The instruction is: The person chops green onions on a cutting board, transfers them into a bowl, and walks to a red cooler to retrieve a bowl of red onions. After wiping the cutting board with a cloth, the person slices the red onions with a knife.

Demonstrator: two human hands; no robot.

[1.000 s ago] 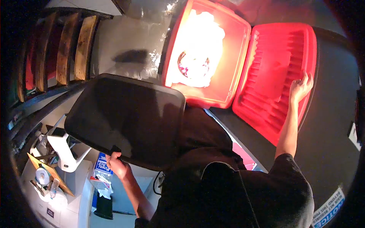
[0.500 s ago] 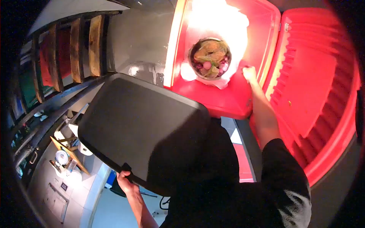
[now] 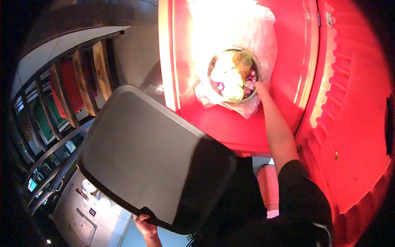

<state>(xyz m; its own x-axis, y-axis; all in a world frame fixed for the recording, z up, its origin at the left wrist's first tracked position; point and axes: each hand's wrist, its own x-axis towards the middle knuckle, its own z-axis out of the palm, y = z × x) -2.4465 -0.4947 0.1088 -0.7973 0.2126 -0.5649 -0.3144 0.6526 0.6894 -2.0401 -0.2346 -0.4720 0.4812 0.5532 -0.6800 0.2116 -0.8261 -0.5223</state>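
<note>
My left hand (image 3: 144,226) is closed on the near edge of a large dark grey plastic tray (image 3: 144,144), which slants across the middle of the view. A round metal bowl (image 3: 248,99) sits on a plastic bag (image 3: 265,41) inside a red cooler (image 3: 205,123). Leafy green vegetables (image 3: 238,61) and purple-red onions (image 3: 249,84) fill the bowl, partly washed out by glare. At the bowl's right rim is my right hand (image 3: 262,88), its fingers closed there and partly hidden.
The cooler's ribbed red lid (image 3: 349,103) stands opened out on the right. A wooden slatted rack (image 3: 84,82) is at the left. Below it lie a tiled surface (image 3: 107,222) and a white round item (image 3: 88,186). A red box (image 3: 268,187) stands under the cooler.
My right hand has moved from the cooler's right side left to the bowl's rim. The view has shifted nearer the cooler. My left hand still holds the tray.
</note>
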